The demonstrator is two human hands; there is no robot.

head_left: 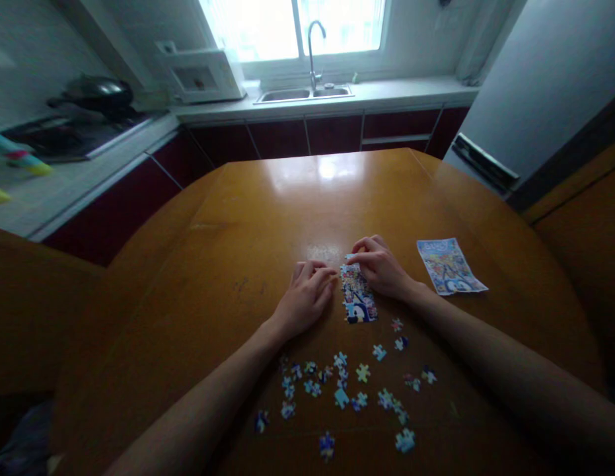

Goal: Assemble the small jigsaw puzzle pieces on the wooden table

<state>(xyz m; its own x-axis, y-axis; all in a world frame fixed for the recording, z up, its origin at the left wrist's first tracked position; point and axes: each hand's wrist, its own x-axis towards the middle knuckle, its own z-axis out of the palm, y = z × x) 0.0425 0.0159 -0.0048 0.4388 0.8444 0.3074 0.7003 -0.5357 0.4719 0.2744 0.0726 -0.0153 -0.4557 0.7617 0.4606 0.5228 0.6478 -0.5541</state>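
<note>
A partly joined jigsaw puzzle [357,295] lies flat on the wooden table, a narrow upright strip with a dark blue and white figure at its near end. At its far end, my right hand [381,268] has thumb and finger closed on a light blue puzzle piece [349,257]. My left hand [308,295] rests on the table just left of the strip, its fingers loosely bent and apart, holding nothing. Nearer to me, several loose puzzle pieces [341,397] are scattered between my forearms. A printed picture sheet [452,266] lies right of my right hand, with creased edges.
The brown wooden table [238,225] has rounded sides. Beyond it runs a counter with a double sink [286,95], a tall faucet [312,56] and a white microwave [204,76]. A wok [99,94] sits on the stove at left; a grey refrigerator [540,86] stands at right.
</note>
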